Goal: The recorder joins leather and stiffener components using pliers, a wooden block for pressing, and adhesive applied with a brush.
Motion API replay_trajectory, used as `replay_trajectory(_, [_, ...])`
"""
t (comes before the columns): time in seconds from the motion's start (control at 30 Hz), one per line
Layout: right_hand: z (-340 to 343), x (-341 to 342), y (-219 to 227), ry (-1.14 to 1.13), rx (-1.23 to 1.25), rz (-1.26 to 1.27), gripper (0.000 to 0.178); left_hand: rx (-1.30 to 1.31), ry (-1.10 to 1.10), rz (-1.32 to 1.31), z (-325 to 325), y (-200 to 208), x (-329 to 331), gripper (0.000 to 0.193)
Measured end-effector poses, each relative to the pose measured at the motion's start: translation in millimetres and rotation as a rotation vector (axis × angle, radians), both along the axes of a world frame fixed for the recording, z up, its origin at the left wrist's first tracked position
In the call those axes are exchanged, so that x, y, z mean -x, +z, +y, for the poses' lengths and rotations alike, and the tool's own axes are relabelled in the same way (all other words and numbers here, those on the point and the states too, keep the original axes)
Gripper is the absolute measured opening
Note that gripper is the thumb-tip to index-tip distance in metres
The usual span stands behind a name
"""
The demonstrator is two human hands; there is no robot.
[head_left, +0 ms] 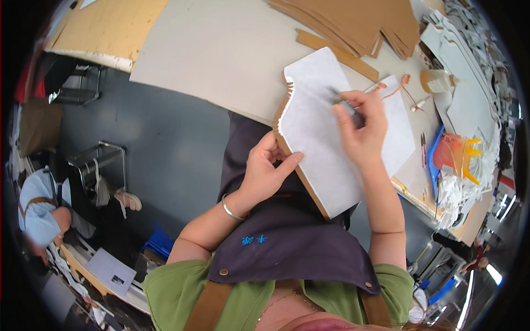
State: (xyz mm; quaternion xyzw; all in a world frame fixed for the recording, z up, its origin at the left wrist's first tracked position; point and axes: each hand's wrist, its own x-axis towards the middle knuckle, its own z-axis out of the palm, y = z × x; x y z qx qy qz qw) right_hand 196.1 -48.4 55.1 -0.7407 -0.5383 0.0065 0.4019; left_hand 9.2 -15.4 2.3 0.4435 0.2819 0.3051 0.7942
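My left hand point(269, 168) grips the near-left edge of a white-faced panel point(326, 165), its thumb on top and its fingers under the brown edge. The panel is tilted over the table's front edge and my lap. Small notches run along its curved left side, where brown material shows at the rim. Above the panel's right part, my right hand point(363, 124) is closed round a small dark grey tool point(352, 113). The tool's tip is smeared by motion, so its exact kind is unclear. Another white piece point(398, 149) lies under and beside the panel on the right.
Brown sheets point(353, 22) are stacked on the table point(204, 55) beyond a tan strip point(338, 54). To the right are a bottle of yellowish liquid point(436, 81), orange string point(406, 81), a blue tray point(435, 165) and white scraps point(455, 198). A person point(44, 198) sits at far left.
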Motion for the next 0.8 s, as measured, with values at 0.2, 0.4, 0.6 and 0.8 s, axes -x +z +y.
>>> replay_trajectory(0.2, [-41.7,-114.2,19.6,-0.516,0.005,-0.277,0.02,-0.774,-0.125,0.271,95.2,76.8,46.0,0.031])
replay_trajectory(0.4, [-4.8,-109.3,4.2,-0.164,0.03,-0.423,0.026,-1.329,-0.213,0.487,131.2,241.9,84.1,0.012])
replay_trajectory(0.6, [53.2,-57.4,-20.4,-0.061,0.364,-0.374,0.035,-1.386,-0.019,0.056,127.2,249.1,6.2,0.004])
replay_trajectory(0.8, [63.7,-64.1,-15.4,0.006,0.675,-0.118,0.043,-1.801,-0.323,0.522,107.8,122.5,-75.8,0.015])
